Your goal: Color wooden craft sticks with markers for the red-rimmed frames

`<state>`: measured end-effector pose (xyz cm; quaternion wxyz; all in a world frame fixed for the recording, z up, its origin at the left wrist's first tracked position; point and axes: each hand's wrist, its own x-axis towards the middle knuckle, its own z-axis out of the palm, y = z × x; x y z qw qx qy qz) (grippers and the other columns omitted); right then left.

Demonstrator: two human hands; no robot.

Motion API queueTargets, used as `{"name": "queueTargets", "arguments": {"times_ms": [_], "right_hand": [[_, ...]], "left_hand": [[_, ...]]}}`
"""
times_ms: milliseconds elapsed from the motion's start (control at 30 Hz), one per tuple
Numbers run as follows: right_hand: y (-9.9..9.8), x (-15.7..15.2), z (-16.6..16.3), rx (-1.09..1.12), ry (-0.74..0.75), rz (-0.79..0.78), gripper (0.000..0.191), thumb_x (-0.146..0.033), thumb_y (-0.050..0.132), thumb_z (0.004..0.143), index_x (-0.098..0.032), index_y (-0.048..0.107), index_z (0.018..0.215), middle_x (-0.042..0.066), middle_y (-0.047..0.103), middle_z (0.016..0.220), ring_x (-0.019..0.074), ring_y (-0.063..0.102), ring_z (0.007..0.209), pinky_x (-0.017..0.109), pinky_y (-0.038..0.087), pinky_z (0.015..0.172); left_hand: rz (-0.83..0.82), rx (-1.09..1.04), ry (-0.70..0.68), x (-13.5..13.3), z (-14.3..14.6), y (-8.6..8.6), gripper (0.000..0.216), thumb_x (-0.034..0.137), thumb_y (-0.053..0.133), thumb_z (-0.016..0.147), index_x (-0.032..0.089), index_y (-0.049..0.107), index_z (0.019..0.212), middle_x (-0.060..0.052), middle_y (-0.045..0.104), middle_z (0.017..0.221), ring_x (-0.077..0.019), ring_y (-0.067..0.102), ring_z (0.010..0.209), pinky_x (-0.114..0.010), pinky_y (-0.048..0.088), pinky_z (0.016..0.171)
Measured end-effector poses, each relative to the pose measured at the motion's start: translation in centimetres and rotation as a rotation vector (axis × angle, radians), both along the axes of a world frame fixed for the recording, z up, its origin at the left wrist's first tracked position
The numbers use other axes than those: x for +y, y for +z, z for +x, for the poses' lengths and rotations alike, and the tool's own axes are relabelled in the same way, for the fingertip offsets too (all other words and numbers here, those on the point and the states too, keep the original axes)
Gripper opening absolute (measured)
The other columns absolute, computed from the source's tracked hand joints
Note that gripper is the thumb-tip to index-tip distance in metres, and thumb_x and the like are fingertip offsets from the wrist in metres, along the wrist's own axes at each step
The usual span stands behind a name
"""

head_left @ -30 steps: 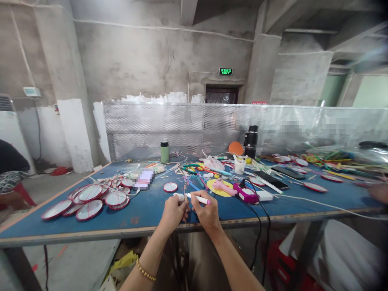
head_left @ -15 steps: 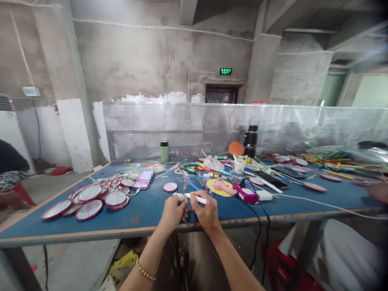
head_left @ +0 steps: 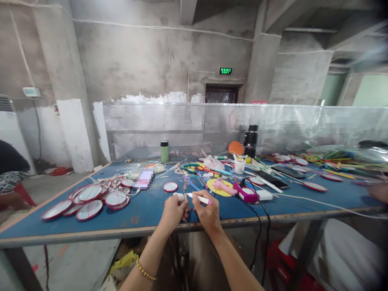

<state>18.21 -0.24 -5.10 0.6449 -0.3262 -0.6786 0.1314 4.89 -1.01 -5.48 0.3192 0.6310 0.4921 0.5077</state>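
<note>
My left hand point(head_left: 173, 213) is closed over the table's front edge, holding a thin wooden stick point(head_left: 185, 191) upright between thumb and fingers. A small white object point(head_left: 178, 196), whose kind I cannot make out, is also tucked in that hand. My right hand point(head_left: 208, 211) pinches a white marker pen point(head_left: 201, 199) with a pink end. The pen's tip points left, close to the stick; whether it touches is too small to tell. Just beyond my hands lies a round red-rimmed disc point(head_left: 170, 187).
Red-rimmed discs point(head_left: 89, 210) are piled at the left beside a phone point(head_left: 144, 178). A green bottle point(head_left: 164, 152), black flask point(head_left: 251, 141) and white cup point(head_left: 239, 165) stand farther back. A purple device point(head_left: 247, 195) with black cables sits right. Another person's hand point(head_left: 378, 190) shows at far right.
My right hand has shifted slightly to the right with the marker pen, drawing its tip away from the stick. My left hand stays almost where it was.
</note>
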Motion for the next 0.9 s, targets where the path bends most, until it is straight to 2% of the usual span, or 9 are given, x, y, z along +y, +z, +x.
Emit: {"name": "queueTargets", "arguments": {"times_ms": [900], "right_hand": [[0.01, 0.07, -0.08, -0.003, -0.024, 0.02, 0.019, -0.029, 0.057, 0.087, -0.018, 0.064, 0.074, -0.001, 0.06, 0.058, 0.0113, 0.052, 0.047, 0.02, 0.043, 0.046]], "left_hand": [[-0.001, 0.002, 0.004, -0.17, 0.07, 0.24, 0.025, 0.033, 0.05, 0.081, 0.018, 0.056, 0.062, 0.001, 0.056, 0.047, -0.0126, 0.054, 0.038, -0.021, 0.043, 0.04]]}}
